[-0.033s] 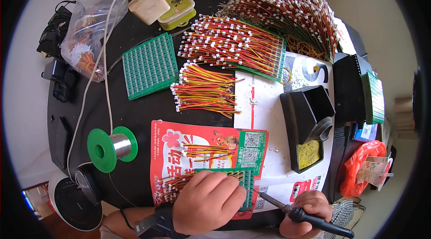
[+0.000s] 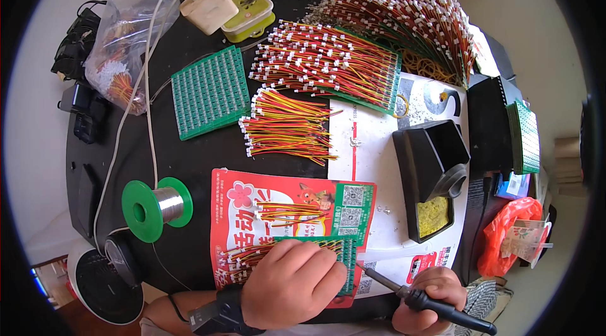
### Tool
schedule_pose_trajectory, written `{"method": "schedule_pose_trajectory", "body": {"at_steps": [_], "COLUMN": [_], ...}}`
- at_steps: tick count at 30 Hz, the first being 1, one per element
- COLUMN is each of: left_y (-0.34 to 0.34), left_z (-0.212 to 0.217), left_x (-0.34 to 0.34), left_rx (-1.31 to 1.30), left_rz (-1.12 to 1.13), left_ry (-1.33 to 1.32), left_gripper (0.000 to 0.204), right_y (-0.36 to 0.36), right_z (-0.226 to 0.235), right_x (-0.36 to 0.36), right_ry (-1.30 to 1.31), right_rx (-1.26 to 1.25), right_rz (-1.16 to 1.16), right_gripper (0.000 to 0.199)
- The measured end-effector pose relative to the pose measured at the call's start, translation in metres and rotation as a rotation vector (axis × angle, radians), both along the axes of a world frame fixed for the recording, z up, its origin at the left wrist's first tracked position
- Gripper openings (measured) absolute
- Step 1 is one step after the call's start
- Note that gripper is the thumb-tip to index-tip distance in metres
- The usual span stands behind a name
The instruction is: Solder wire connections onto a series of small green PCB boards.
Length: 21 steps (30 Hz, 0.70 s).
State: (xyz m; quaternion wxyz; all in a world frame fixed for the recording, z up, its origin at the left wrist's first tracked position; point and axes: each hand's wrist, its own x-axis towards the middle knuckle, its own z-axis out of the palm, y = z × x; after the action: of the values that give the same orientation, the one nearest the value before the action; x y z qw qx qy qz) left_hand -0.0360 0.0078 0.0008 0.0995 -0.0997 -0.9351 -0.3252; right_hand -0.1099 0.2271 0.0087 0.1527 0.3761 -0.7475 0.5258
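My right hand [image 2: 432, 301] grips a soldering iron [image 2: 416, 301] by its black handle. The iron's tip points left, close to the right edge of a green circuit board [image 2: 349, 266]. Over that board curls my left hand [image 2: 293, 285], fingers closed, with whatever they pinch hidden beneath them. Red, yellow and black wires with white connectors [image 2: 249, 257] stick out to the left of the hand, along the board. Board and wires lie on a red printed sheet [image 2: 227, 210], where a few loose wires [image 2: 290, 213] rest just beyond the hand.
A black iron stand [image 2: 423, 165] with a yellow sponge [image 2: 434, 217] is at right. At left stands a green solder spool [image 2: 154, 206]. Farther back are a wire bundle [image 2: 287, 127], stacked boards [image 2: 211, 93], wired boards [image 2: 334, 64] and a larger wire pile [image 2: 404, 14]. White cables cross the left side.
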Motion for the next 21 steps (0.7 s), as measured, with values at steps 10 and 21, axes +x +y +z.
{"method": "schedule_pose_trajectory", "body": {"at_steps": [10,21], "left_y": [0.004,0.012], "left_z": [0.014,0.002], "left_x": [0.008,0.009], "left_rx": [0.065,0.029], "left_rz": [0.133,0.236], "left_ry": [-0.007,-0.009], "left_gripper": [0.017,0.012], "right_y": [0.004,-0.012], "right_z": [-0.001,0.01], "right_x": [0.005,0.007], "right_ry": [-0.074,-0.205], "right_rx": [0.02,0.091], "right_rz": [0.055,0.065], "right_gripper": [0.041,0.02]}}
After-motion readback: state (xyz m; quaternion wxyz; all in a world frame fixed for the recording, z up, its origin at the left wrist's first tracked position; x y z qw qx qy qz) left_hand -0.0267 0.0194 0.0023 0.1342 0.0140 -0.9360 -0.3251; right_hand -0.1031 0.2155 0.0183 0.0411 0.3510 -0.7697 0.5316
